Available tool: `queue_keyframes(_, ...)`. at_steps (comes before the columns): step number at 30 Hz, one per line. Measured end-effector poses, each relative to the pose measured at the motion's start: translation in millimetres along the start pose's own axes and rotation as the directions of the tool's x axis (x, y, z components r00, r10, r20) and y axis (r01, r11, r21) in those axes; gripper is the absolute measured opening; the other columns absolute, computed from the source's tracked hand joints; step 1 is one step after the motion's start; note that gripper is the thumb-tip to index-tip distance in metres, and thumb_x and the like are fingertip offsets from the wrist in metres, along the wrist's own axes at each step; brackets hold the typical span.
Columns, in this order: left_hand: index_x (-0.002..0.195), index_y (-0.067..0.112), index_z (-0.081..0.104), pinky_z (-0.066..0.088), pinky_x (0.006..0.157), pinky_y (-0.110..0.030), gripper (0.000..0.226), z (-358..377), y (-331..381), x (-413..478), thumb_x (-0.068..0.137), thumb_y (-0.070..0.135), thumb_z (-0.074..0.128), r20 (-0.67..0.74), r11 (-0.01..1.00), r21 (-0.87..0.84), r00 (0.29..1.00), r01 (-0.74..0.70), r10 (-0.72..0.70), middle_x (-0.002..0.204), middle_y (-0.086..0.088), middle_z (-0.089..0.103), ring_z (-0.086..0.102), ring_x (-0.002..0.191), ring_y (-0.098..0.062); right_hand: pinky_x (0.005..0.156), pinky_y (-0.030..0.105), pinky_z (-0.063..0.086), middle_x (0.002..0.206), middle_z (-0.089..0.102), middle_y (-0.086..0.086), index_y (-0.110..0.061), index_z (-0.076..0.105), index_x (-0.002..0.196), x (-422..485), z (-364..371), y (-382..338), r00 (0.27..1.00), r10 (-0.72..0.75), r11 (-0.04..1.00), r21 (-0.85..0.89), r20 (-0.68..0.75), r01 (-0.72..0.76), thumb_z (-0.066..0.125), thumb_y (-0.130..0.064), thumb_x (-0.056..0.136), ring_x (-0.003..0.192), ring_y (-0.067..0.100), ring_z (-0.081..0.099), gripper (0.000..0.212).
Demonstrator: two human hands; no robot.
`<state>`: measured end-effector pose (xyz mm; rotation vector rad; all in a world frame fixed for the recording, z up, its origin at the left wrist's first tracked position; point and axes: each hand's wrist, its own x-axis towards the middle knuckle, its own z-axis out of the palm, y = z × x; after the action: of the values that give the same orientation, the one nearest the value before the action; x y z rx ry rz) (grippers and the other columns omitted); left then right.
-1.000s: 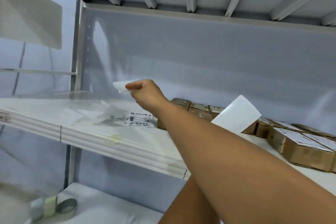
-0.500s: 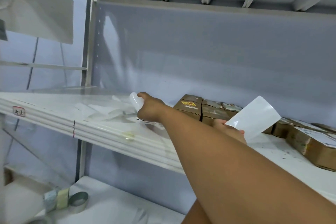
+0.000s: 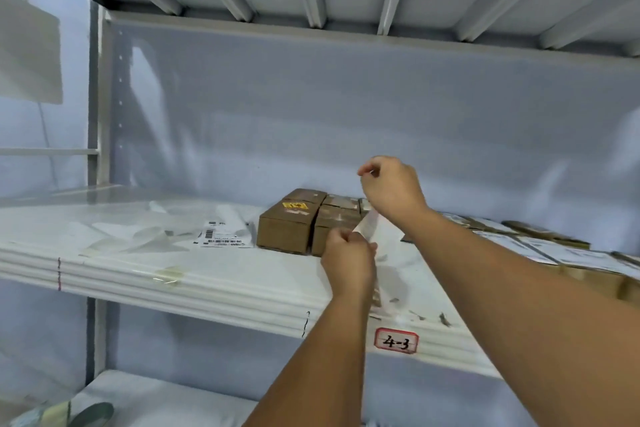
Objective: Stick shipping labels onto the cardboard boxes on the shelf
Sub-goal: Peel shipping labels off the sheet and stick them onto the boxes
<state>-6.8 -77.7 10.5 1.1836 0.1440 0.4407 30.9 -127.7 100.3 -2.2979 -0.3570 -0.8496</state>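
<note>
My left hand (image 3: 349, 255) pinches the lower edge of a white shipping label (image 3: 369, 225) in front of the shelf. My right hand (image 3: 393, 191) is just above it, fingers curled, pinching the label's upper part, so the sheet stretches between both hands. Directly behind them stand two plain brown cardboard boxes (image 3: 287, 227), the left one with a small yellow sticker on top. More boxes with white labels on top (image 3: 554, 253) run along the shelf to the right, partly hidden by my right forearm.
A loose barcode label (image 3: 221, 237) and several empty backing sheets (image 3: 138, 236) lie on the white shelf (image 3: 207, 282) at the left. A tag reading 4-3 (image 3: 396, 341) is on the shelf's front edge. Tape rolls (image 3: 86, 414) sit on the lower shelf.
My right hand let go of a backing sheet at the left of the shelf and came back right to the label. Both hands now hold that label.
</note>
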Motion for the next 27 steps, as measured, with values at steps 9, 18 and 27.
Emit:
queue_keyframes(9,0.068,0.007,0.051,0.047,0.054,-0.028,0.034,0.9,7.8,-7.4,0.098,0.022,0.043,0.096,0.985,-0.169,0.995,0.024,-0.008,0.055,-0.006,0.059,0.056,0.055,-0.020,0.075,0.036,0.049,0.095,0.065,0.009,-0.012,0.068,0.092,-26.1,-64.1,101.3,0.817,0.491,0.611,0.548,0.303,-0.571,0.042,-0.044,0.098,0.080,0.021,0.060,0.042)
queue_keyframes(18,0.095,0.024,0.054,0.041,0.057,-0.032,0.034,2.6,5.3,-7.6,0.084,-0.006,0.042,0.205,0.999,-0.017,0.978,0.044,-0.039,0.087,-0.007,0.052,0.051,0.073,-0.027,0.055,0.027,0.057,0.087,0.069,0.014,-0.008,0.057,0.115,-58.8,-51.4,123.6,0.644,0.134,0.381,0.560,0.754,-0.735,0.063,-0.010,0.081,0.068,0.019,0.070,0.034)
queue_keyframes(27,0.117,0.029,0.042,0.046,0.047,-0.029,0.036,7.5,1.5,-4.0,0.091,0.006,0.049,0.269,0.995,0.092,0.961,0.047,-0.070,0.110,-0.018,0.058,0.058,0.064,-0.029,0.055,0.027,0.057,0.084,0.068,0.013,-0.013,0.055,0.115,-61.3,-46.8,124.7,0.706,0.111,0.440,0.602,0.700,-0.666,0.057,0.006,0.087,0.069,0.019,0.065,0.034)
